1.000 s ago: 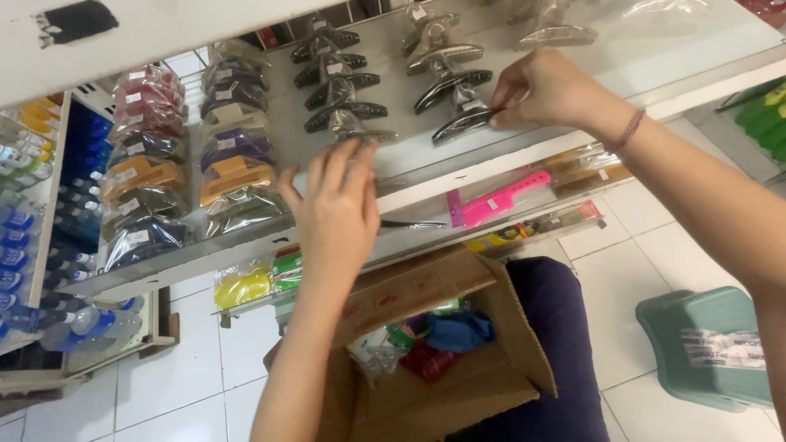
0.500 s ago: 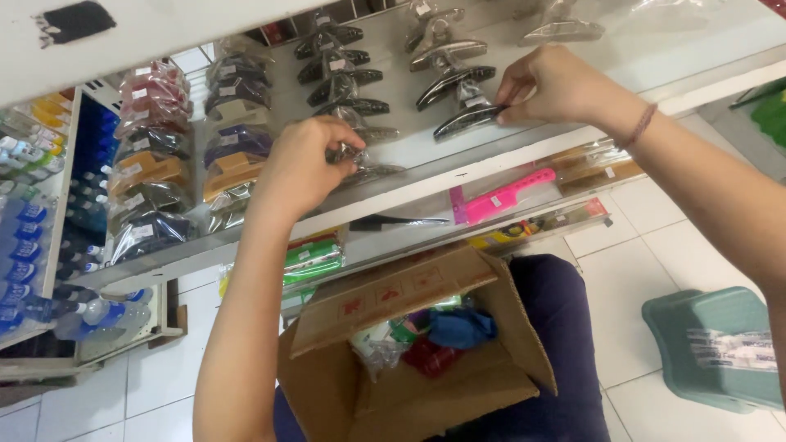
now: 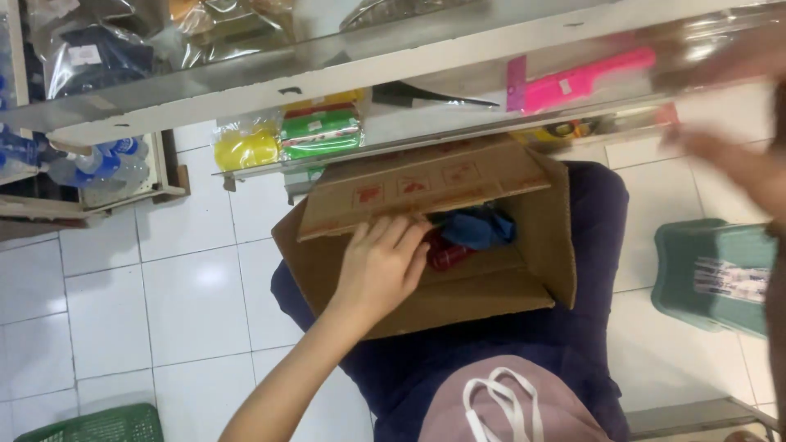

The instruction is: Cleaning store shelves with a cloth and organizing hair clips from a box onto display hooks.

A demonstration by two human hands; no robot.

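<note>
The cardboard box point(image 3: 458, 237) rests open on the person's lap, below the glass shelf point(image 3: 327, 82). It contains a blue packet point(image 3: 483, 227) and a red item point(image 3: 446, 254). The left hand point(image 3: 381, 266) reaches into the box, fingers curled loosely at the flap edge; whether it grasps anything cannot be told. The right hand point(image 3: 737, 155) is blurred at the right, near the pink comb point(image 3: 585, 80); its state cannot be told. For a clean pick, the fingers should clear the flap and close on one packet only. Half a second earlier, the left hand was raised at the hanging packets on the shelf; it is now lowered into the box.
</note>
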